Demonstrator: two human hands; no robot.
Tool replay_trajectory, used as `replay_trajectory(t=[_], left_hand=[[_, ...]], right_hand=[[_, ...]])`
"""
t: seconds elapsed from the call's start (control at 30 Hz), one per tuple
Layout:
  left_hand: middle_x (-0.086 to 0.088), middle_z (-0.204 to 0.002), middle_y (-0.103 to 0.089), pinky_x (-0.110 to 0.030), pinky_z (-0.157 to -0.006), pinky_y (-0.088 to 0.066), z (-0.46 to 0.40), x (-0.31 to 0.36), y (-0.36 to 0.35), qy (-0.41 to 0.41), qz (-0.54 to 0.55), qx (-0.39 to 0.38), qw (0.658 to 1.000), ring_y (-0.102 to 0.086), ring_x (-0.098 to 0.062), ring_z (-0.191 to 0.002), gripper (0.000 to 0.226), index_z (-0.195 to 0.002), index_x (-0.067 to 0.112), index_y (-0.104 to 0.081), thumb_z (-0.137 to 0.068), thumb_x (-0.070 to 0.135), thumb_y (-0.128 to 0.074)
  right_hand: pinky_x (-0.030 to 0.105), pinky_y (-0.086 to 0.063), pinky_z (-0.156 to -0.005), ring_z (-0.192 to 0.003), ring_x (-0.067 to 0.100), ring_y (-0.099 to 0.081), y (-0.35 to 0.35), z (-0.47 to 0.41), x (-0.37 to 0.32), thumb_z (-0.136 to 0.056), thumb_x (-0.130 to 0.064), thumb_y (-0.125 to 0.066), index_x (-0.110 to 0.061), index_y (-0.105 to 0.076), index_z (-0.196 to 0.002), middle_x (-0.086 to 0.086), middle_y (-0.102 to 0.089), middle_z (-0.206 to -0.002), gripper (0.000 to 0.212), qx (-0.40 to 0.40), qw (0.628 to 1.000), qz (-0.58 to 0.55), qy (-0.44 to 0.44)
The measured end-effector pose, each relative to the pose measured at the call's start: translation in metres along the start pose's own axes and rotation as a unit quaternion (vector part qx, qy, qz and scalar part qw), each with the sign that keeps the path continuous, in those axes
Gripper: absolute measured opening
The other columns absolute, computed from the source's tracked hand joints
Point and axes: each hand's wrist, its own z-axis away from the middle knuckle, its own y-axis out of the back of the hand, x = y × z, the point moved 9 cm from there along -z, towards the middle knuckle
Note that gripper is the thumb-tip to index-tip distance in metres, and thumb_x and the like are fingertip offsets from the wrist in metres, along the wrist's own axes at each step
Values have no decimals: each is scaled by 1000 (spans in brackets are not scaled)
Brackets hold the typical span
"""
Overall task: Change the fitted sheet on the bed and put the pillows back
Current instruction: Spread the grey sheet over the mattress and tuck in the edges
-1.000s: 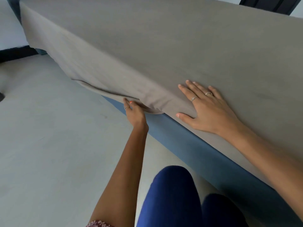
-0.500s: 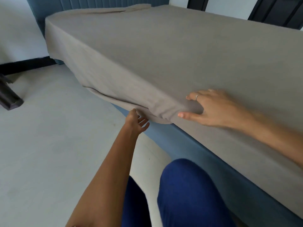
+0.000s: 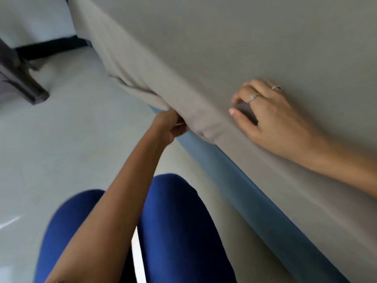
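At frame centre my left hand (image 3: 170,126) pinches the sheet (image 3: 204,48) hem. My right hand (image 3: 265,115), fingers curled, bunches sheet at centre right.

The fitted sheet (image 3: 234,48) is matt grey-beige cloth, smooth on top and softly creased along its hanging edge. Below it the bed base (image 3: 234,172) looks like matt blue fabric. The pale floor (image 3: 67,156) is smooth with a slight sheen.
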Motion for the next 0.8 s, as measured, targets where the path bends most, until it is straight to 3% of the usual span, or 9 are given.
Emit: replay_trajectory(t=[0.1, 0.23, 0.37, 0.47, 0.7, 0.8], left_hand=[[-8, -80, -63, -26, -58, -59, 6, 4, 5, 10, -8, 6, 1000, -62, -20, -69, 20, -86, 6, -60, -94, -1, -43], [-8, -76, -56, -34, -63, -59, 12, 16, 8, 7, 27, 22, 999, -61, -24, -71, 21, -81, 6, -52, -92, 1, -35], [-5, -76, -61, -27, -54, -57, 3, 21, 2, 16, -26, 17, 999, -61, -17, -65, 22, -90, 8, -59, -96, 6, -38], [-7, -81, -66, -21, -48, -54, -13, 22, 5, 6, -68, 13, 998, -64, -16, -65, 26, -107, 1, -62, -94, 0, -40], [-14, -95, -72, -27, -57, -58, -38, 28, 5, 63, -83, -80, 991, -71, -19, -72, 26, -111, 0, -64, -94, -1, -45], [-20, -101, -71, -29, -65, -61, -48, 32, 4, 91, -121, -146, 978, -70, -23, -78, 25, -111, -5, -63, -91, -4, -49]], right_hand=[[39, -39, -94, -107, 29, -54, -11, 1, -1, -94, -34, -39, -10, -57, -110, 8, -56, -116, 34, -31, 999, -24, 9], [43, -41, -91, -105, 30, -54, -13, -1, -2, -94, -31, -38, -10, -58, -110, 7, -55, -116, 34, -46, 999, -25, 16], [39, -39, -92, -107, 25, -52, -12, -1, 2, -92, -31, -41, -12, -59, -110, 5, -54, -118, 32, -36, 999, -36, 3], [33, -37, -93, -104, 23, -50, -13, -1, 0, -91, -30, -44, -12, -60, -109, 4, -55, -118, 30, -41, 998, -42, -2], [22, -30, -101, -109, 23, -53, -10, -5, 4, -90, -31, -48, -11, -63, -110, 5, -56, -122, 32, -48, 996, -51, -52], [25, -34, -104, -114, 21, -54, -7, -3, 1, -91, -31, -50, -12, -63, -116, 6, -55, -126, 35, -44, 996, -34, -65]])
